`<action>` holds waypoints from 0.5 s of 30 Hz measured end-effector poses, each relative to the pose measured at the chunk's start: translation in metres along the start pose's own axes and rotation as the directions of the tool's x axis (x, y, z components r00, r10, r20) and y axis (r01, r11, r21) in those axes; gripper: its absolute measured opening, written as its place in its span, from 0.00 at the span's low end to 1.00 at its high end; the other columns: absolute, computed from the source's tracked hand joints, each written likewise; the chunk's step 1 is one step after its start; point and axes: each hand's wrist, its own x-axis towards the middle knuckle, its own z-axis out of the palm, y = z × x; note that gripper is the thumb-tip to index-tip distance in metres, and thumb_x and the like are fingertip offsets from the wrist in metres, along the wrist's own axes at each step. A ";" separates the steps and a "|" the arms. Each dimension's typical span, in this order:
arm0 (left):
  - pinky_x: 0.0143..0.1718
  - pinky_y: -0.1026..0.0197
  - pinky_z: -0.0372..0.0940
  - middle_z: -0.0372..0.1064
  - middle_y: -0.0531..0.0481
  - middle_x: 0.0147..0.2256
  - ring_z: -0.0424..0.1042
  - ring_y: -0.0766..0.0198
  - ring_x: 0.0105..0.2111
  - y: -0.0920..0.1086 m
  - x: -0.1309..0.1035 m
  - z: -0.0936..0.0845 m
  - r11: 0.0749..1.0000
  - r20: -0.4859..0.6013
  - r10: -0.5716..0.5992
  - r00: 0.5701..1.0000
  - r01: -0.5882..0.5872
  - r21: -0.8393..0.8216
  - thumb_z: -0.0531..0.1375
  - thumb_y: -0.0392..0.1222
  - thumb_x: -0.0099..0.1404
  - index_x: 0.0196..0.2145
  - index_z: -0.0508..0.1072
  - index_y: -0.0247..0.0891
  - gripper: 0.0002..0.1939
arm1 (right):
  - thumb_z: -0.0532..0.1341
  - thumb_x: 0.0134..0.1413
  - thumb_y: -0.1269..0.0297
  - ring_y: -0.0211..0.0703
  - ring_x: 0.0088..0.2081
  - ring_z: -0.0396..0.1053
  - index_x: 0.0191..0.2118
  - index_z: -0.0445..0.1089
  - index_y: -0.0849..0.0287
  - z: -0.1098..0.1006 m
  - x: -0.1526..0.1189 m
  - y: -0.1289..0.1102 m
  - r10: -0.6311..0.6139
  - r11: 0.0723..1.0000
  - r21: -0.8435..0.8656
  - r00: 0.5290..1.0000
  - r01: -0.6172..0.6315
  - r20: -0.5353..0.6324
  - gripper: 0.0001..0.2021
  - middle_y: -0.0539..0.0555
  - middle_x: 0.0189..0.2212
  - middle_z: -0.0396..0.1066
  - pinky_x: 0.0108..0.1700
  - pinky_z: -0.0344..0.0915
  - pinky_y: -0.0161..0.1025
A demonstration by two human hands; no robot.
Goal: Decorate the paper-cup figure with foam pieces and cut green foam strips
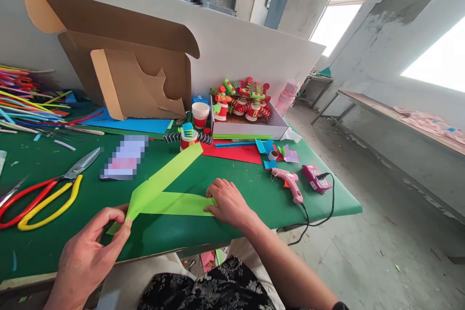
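Two light green paper strips (170, 203) cross at an angle over the green table near its front edge. My left hand (96, 247) pinches their joined left end between thumb and fingertips. One strip slants up to the right; the other runs level toward my right hand (230, 203), whose thumb and fingers close on its right end. Behind the slanting strip stands a red and white paper cup (189, 142) with blue paper on top and dark folded strips at its sides.
Scissors (54, 191) and a blurred phone (125, 157) lie left. A pink glue gun (290, 184) with a cord lies right. Behind are stacked cups (200, 115), a white box (250, 131) of paper figures, a cardboard box (127, 77) and colourful sticks (29, 101).
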 end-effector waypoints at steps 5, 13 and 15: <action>0.22 0.67 0.64 0.79 0.54 0.30 0.74 0.65 0.23 -0.002 -0.004 0.002 1.000 0.009 -0.027 1.000 0.027 0.000 0.55 0.54 0.53 0.21 0.67 0.45 0.12 | 0.65 0.58 0.64 0.49 0.46 0.70 0.39 0.71 0.59 0.000 -0.001 -0.009 -0.010 0.999 -0.042 0.998 0.013 0.060 0.06 0.57 0.43 0.73 0.43 0.61 0.41; 0.27 0.68 0.68 0.80 0.56 0.37 0.77 0.64 0.29 -0.039 -0.009 -0.002 0.999 0.095 -0.030 0.995 0.031 -0.006 0.58 0.53 0.58 0.26 0.70 0.46 0.10 | 0.59 0.61 0.71 0.42 0.41 0.74 0.53 0.67 0.55 -0.049 0.026 0.053 0.095 0.988 -0.127 0.995 -0.091 0.029 0.15 0.51 0.41 0.77 0.37 0.63 0.33; 0.27 0.69 0.68 0.80 0.56 0.37 0.77 0.64 0.29 -0.042 -0.012 -0.002 1.000 0.108 -0.020 0.994 0.022 -0.015 0.58 0.53 0.58 0.26 0.70 0.46 0.11 | 0.58 0.60 0.76 0.45 0.43 0.75 0.51 0.69 0.59 -0.073 0.041 0.083 0.135 0.976 -0.172 0.991 -0.135 -0.013 0.15 0.54 0.42 0.77 0.40 0.64 0.34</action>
